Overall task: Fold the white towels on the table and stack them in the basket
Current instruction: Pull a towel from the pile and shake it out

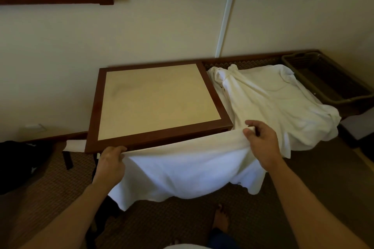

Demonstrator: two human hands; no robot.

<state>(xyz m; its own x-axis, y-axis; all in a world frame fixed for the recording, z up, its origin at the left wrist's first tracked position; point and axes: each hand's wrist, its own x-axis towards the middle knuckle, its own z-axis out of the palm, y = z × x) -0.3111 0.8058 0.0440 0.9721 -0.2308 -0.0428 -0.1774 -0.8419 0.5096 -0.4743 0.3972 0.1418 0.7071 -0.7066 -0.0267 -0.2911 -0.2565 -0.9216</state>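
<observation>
I hold a white towel (188, 169) stretched by its top edge in front of the table (159, 139). My left hand (112, 162) grips its left corner just below the table's front edge. My right hand (261, 139) pinches the right corner near the table's front right corner. The cloth hangs down toward the floor. A heap of crumpled white towels (277, 103) lies to the right of the table. Behind that heap stands a dark basket (332, 97), and no towel shows inside it.
The table has a beige top with a dark red wooden frame and stands against the wall. A white cable duct (224, 24) runs down the wall. A dark bag (18, 165) lies at the left on the patterned carpet. My bare foot (221, 220) shows below.
</observation>
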